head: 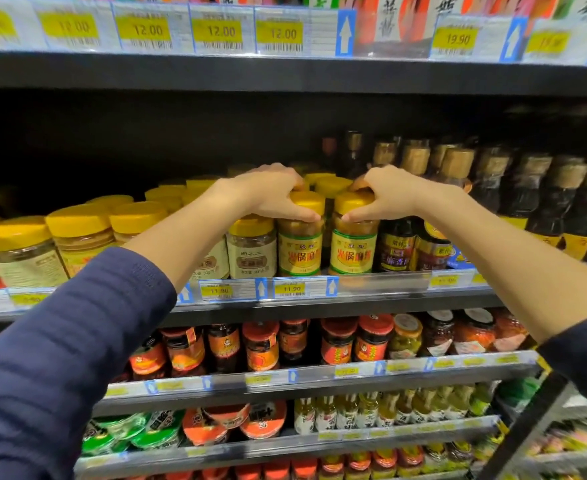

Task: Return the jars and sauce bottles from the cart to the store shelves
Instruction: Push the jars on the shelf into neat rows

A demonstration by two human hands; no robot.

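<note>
Yellow-lidded jars (300, 233) (353, 233), each gripped by the hands (271, 192) (385, 194).

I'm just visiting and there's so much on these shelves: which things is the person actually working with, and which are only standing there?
Part of the job:
- left hand on the lid of the left yellow-lidded jar
- right hand on the lid of the right yellow-lidded jar

Just standing there:
- dark sauce bottles
- red-lidded jars one shelf down
- price tags

Dark metal store shelving (319, 76), four-plus tiers, clear price-tag rails (285, 289) with yellow labels; back recess dim, probably unlit.
</note>
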